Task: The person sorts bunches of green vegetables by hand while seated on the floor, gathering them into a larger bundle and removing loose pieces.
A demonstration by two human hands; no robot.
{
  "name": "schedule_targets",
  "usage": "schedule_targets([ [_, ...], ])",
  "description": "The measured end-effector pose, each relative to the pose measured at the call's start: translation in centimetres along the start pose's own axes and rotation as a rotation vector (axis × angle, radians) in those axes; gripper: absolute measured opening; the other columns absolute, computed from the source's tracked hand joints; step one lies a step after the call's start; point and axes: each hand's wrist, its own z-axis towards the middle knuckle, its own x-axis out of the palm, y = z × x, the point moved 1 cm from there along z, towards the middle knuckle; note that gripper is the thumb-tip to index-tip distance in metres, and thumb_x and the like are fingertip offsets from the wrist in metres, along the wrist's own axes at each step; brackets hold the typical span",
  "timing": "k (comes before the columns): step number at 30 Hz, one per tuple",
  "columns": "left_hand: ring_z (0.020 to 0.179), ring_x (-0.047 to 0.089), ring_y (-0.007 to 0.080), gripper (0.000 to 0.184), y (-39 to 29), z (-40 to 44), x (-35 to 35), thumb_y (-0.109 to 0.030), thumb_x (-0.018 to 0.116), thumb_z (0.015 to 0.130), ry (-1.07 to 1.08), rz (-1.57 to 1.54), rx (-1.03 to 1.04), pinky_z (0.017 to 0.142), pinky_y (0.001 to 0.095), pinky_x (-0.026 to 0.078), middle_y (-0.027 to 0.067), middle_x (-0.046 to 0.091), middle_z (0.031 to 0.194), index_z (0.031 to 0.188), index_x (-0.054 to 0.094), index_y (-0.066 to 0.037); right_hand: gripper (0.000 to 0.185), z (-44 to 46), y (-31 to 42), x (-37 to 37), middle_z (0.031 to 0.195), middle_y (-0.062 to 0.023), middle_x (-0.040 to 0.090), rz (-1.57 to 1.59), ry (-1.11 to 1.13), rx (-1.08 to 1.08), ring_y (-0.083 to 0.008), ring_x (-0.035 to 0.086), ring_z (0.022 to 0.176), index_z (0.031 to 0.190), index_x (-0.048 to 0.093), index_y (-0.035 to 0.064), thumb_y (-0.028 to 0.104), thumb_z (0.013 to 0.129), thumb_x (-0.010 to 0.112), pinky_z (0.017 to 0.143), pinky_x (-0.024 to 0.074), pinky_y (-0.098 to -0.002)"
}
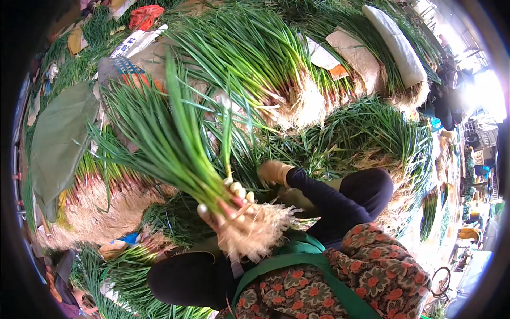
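Note:
My left hand [240,192], in a pale glove, is closed around a bunch of long green-leaved stalks [180,133] just above the roots. The leaves fan toward the upper left. Its roots [255,226] hang in a pale, shaggy mass over my lap. My right hand [274,173], also gloved and at the end of a dark sleeve, is to the right of the bunch, beside loose green leaves. Motion blurs its fingers, and whether it holds anything cannot be made out.
Large piles of similar stalks [239,58] lie beyond my hands, with more rooted bundles [106,207] at the left. A grey-green sheet [61,149] covers part of the left pile. A white roll [396,45] rests at the upper right. My bent knees [369,189] flank the work area.

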Motion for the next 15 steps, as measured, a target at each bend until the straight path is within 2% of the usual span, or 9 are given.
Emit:
schedule_targets([
  [1,0.114,0.046,0.0237,0.079,-0.6,0.6,1.0,-0.044,0.07,0.077,0.073,-0.058,-0.01,0.103,0.0429,0.033,0.0091,0.048,0.125,0.134,0.032,-0.006,0.025,2.9,-5.3,7.4,0.075,-0.01,0.066,-0.126,-0.011,-0.135,-0.026,0.066,0.074,0.082,0.065,0.0076,0.027,0.088,0.05,0.061,0.0521,-0.0381],
  [3,0.118,0.042,0.0216,0.083,-1.0,0.6,1.7,-0.045,0.068,0.079,0.124,-0.164,0.053,0.104,0.0437,0.028,0.0105,0.037,0.133,0.14,0.026,-0.006,0.026,1.0,-6.4,3.0,0.081,-0.0136,0.067,0.198,0.322,0.083,-0.0273,0.066,0.079,0.091,0.065,0.007,0.027,0.089,0.049,0.066,0.0524,-0.0393],
  [5,0.118,0.043,0.023,0.083,-1.2,0.8,1.2,-0.041,0.069,0.08,0.112,-0.19,0.031,0.104,0.0456,0.03,0.0115,0.037,0.133,0.142,0.023,-0.011,0.029,-1.0,-6.6,-2.1,0.089,-0.0177,0.067,0.227,0.057,0.43,-0.0289,0.066,0.084,0.104,0.063,0.0063,0.027,0.089,0.049,0.071,0.052,-0.0409],
  [6,0.117,0.044,0.0246,0.084,-1.0,0.8,0.8,-0.041,0.069,0.079,0.083,-0.21,0.024,0.104,0.0476,0.032,0.0123,0.038,0.132,0.142,0.021,-0.013,0.034,-1.7,-6.7,-4.1,0.093,-0.02,0.066,0.089,-0.382,0.648,-0.0297,0.065,0.087,0.113,0.06,0.0058,0.027,0.089,0.049,0.074,0.0515,-0.0418],
  [7,0.116,0.045,0.0261,0.085,-0.7,0.9,0.4,-0.041,0.069,0.079,0.054,-0.23,0.017,0.105,0.0497,0.034,0.0131,0.04,0.13,0.142,0.019,-0.014,0.036,0.9,-10.5,-2.7,0.094,-0.0204,0.065,-0.421,-0.344,0.454,-0.0299,0.065,0.088,0.115,0.057,0.0044,0.027,0.088,0.051,0.074,0.0513,-0.0412],
  [9,0.112,0.049,0.0279,0.085,0.9,2.1,2.4,-0.045,0.068,0.078,-0.203,-0.15,0.146,0.104,0.0476,0.037,0.0144,0.046,0.121,0.137,0.022,-0.005,0.04,3.6,-13.1,-2.0,0.095,-0.0205,0.064,-0.611,-0.394,0.35,-0.0301,0.064,0.088,0.117,0.055,0.004,0.028,0.085,0.054,0.075,0.0511,-0.0406],
  [11,0.109,0.051,0.0305,0.08,2.5,2.6,4.1,-0.046,0.063,0.082,-0.416,-0.13,0.265,0.101,0.0478,0.04,0.0158,0.047,0.114,0.135,0.024,-0.002,0.041,5.3,-13.4,-2.9,0.097,-0.0198,0.064,0.016,-0.563,0.546,-0.0303,0.064,0.088,0.116,0.056,0.0057,0.029,0.082,0.057,0.075,0.051,-0.0403],
  [12,0.107,0.052,0.0323,0.073,2.6,2.8,4.2,-0.045,0.058,0.086,-0.412,-0.157,0.27,0.099,0.0498,0.041,0.0168,0.045,0.113,0.137,0.023,-0.005,0.036,3.7,-10.3,-4.4,0.095,-0.0187,0.064,-0.261,-0.685,0.377,-0.0308,0.064,0.087,0.11,0.06,0.0091,0.03,0.08,0.059,0.075,0.0504,-0.0403],
  [15,0.119,0.044,0.0355,0.072,3.0,2.3,5.3,-0.047,0.054,0.088,-0.689,-0.122,0.279,0.103,0.0521,0.036,0.0163,0.042,0.132,0.14,0.024,-0.008,0.031,-1.9,-2.2,-10.3,0.091,-0.0158,0.065,0.209,-0.629,0.182,-0.0286,0.063,0.082,0.103,0.063,0.0094,0.034,0.084,0.059,0.073,0.0499,-0.0386],
])
